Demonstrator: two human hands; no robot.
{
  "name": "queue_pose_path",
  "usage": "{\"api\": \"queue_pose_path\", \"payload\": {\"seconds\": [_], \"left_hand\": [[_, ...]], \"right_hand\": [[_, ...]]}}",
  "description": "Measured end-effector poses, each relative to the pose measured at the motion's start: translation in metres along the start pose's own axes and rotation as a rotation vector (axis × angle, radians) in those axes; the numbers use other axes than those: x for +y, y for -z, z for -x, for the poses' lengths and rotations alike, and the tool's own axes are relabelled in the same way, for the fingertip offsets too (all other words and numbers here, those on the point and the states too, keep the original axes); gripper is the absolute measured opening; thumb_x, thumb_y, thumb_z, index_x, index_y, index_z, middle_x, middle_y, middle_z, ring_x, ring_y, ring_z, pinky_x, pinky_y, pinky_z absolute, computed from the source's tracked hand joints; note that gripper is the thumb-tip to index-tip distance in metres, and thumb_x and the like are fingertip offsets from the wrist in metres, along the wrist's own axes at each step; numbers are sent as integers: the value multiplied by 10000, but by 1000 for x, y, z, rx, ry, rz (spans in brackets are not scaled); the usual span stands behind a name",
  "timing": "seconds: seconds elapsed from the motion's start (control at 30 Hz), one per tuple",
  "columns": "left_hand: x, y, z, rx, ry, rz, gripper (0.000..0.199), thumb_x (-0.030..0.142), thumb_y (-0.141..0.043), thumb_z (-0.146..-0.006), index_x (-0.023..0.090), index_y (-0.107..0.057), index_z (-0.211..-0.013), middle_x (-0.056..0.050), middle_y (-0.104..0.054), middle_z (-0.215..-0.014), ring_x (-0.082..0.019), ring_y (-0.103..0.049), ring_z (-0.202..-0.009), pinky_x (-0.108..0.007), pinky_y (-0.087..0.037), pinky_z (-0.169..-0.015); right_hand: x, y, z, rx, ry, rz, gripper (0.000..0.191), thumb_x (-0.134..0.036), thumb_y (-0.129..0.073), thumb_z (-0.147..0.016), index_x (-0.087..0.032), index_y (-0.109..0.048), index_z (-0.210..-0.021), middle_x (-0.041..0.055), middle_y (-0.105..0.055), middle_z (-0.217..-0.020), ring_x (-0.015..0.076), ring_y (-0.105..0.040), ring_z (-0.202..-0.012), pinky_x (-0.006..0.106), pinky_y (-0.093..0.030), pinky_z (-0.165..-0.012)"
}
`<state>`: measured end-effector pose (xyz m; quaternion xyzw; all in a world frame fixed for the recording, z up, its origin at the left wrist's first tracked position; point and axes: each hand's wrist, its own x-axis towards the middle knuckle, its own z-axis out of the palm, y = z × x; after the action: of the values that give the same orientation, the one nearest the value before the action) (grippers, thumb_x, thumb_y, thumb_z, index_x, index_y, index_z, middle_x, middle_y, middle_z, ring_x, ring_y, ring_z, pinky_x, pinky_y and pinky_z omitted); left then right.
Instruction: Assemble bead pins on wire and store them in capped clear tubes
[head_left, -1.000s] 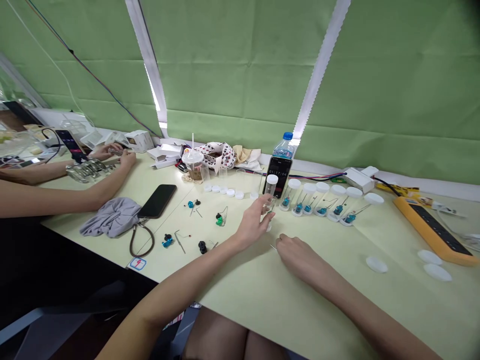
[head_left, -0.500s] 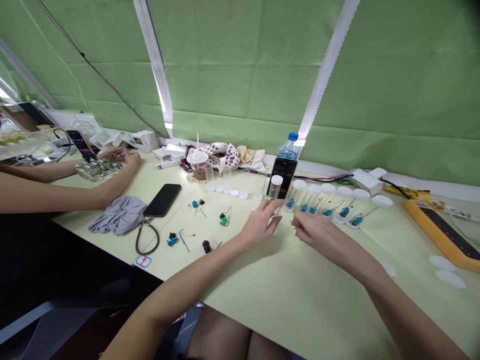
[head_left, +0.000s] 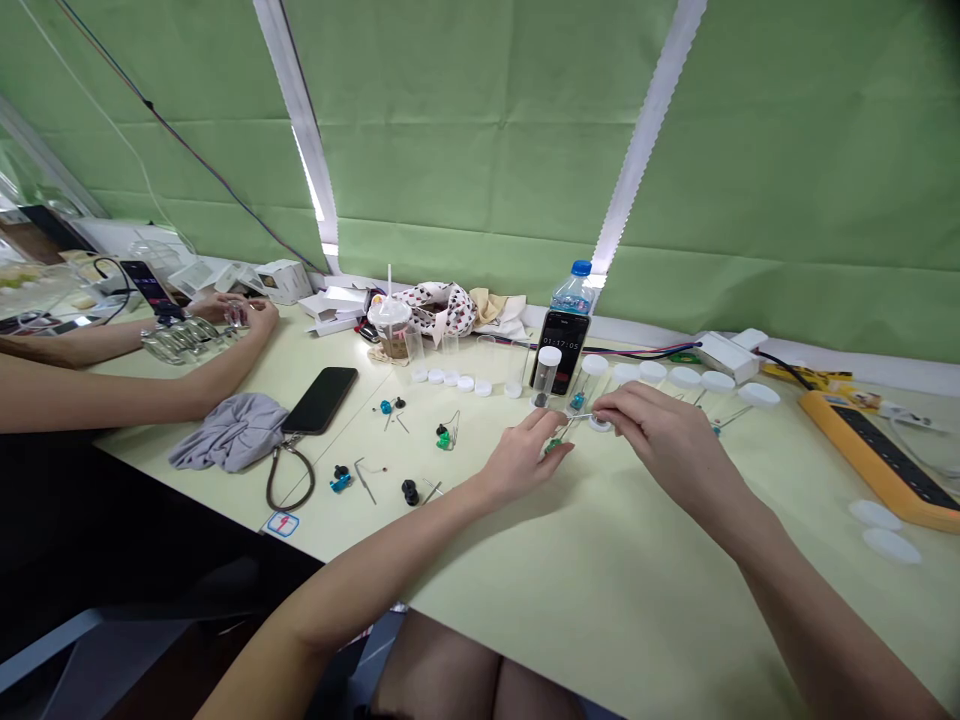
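Observation:
My left hand (head_left: 523, 460) is closed in a pinch around a small green fitting (head_left: 553, 443), mostly covered by the fingers. My right hand (head_left: 664, 440) pinches a thin metal rod (head_left: 579, 416) that reaches across to the left fingertips; its end is hidden. Just behind the left hand stands a clear tube with a white cap (head_left: 549, 357), something dark at its bottom. A row of capped clear tubes with blue fittings and thin metal pieces runs to the right, beginning with one capped tube (head_left: 594, 367); my right hand hides several of their lower parts.
Loose sets lie leftward: a green fitting (head_left: 444, 437), blue fittings (head_left: 340, 481) and a black knob-like piece (head_left: 409, 491). Uncapped tubes (head_left: 517, 368) and white caps (head_left: 466, 384) line the back near a propped phone (head_left: 562, 345). A power strip (head_left: 885, 465) sits right; a co-worker's arms (head_left: 217, 370) rest left.
My right hand has lifted and turned, now covering more of the tube row. The green fitting and thin rod now show between my hands. The left hand stays nearly in place.

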<state>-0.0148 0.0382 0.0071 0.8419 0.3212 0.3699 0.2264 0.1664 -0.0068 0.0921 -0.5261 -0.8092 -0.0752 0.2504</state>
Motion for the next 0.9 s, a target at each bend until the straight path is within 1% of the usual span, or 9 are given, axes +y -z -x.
{"api": "queue_pose_path", "payload": {"seconds": [0.07,0.17,0.3,0.4,0.5,0.6,0.73,0.83,0.9], "left_hand": [[1,-2,1,0,25,52,361,368,-464,-870,240,-397,-1201,-54,-569,-1106,-159,-600,-904,-304,-487,-789],[3,-6,4,-5,73,145,544,389,-511,-843,246,-256,-1301,-65,-577,-1101,-163,-612,-908,-317,-492,-790],[4,-10,6,-28,90,200,613,392,-546,-824,250,-216,-1321,-83,-572,-1116,-177,-617,-925,-332,-489,-794],[3,-10,6,-23,80,188,615,389,-530,-838,259,-208,-1346,-84,-564,-1140,-167,-619,-898,-338,-488,-804],[1,-8,5,-16,25,146,533,370,-481,-870,288,-249,-1343,-75,-519,-1236,-148,-602,-920,-335,-478,-847],[1,-6,5,-18,31,154,500,363,-482,-868,282,-276,-1317,-64,-531,-1216,-146,-598,-924,-327,-478,-843],[3,-7,6,-28,103,224,559,375,-538,-830,244,-262,-1299,-59,-586,-1081,-161,-605,-905,-320,-478,-808],[3,-10,6,-79,128,196,494,325,-567,-808,222,-352,-1242,-52,-607,-1023,-173,-596,-923,-316,-468,-810],[3,-13,7,-126,150,154,418,306,-572,-802,215,-432,-1186,-44,-618,-980,-177,-597,-913,-315,-459,-816]], "right_hand": [[0,-3,1,12,40,74,274,-199,-325,-903,-204,-598,-934,67,-614,-904,165,-573,-744,268,-380,-586],[-2,-8,4,-43,115,162,308,-124,-306,-881,-193,-596,-957,81,-598,-911,171,-553,-753,270,-378,-578],[-6,-11,3,-31,202,133,323,-93,-322,-876,-180,-570,-1064,109,-604,-1032,210,-551,-934,308,-426,-710],[-1,-4,0,54,142,109,321,-152,-326,-906,-193,-545,-1137,105,-606,-1093,226,-544,-1006,335,-428,-780],[18,12,7,50,-18,135,314,-245,-308,-931,-212,-548,-1130,95,-618,-1079,242,-563,-984,355,-427,-761],[58,21,40,-108,-252,194,316,-392,-345,-913,-238,-570,-1073,104,-638,-1012,271,-609,-862,377,-419,-661],[119,7,112,-420,-527,201,392,-540,-496,-793,-252,-592,-1041,158,-634,-955,301,-623,-712,411,-405,-584],[146,-10,155,-473,-646,122,361,-520,-559,-737,-250,-605,-972,156,-625,-903,294,-622,-667,418,-426,-572],[148,-16,166,-480,-654,84,304,-462,-520,-762,-235,-596,-948,126,-615,-890,271,-623,-659,405,-441,-581]]}}
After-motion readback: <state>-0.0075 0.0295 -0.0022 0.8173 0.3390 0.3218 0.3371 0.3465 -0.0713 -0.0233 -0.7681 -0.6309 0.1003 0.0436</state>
